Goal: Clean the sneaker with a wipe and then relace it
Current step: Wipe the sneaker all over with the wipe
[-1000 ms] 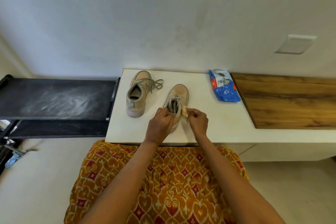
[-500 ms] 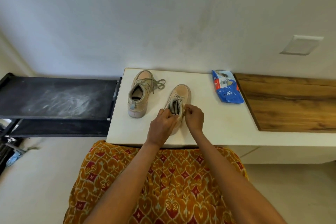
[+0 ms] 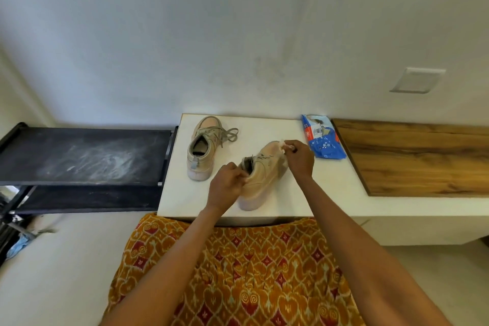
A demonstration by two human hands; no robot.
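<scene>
Left hand (image 3: 227, 182) grips sneaker (image 3: 260, 176) heel near counter (image 3: 317, 193) edge; right hand (image 3: 299, 157) pinches wipe (image 3: 281, 144).

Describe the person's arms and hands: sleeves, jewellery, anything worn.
Both forearms are bare up to the frame's lower edge; no sleeves show. The left hand and right hand wear no gloves, and no rings, watch or bangles are visible. Below them, an orange garment with red diamond and cream swirl patterns.
</scene>
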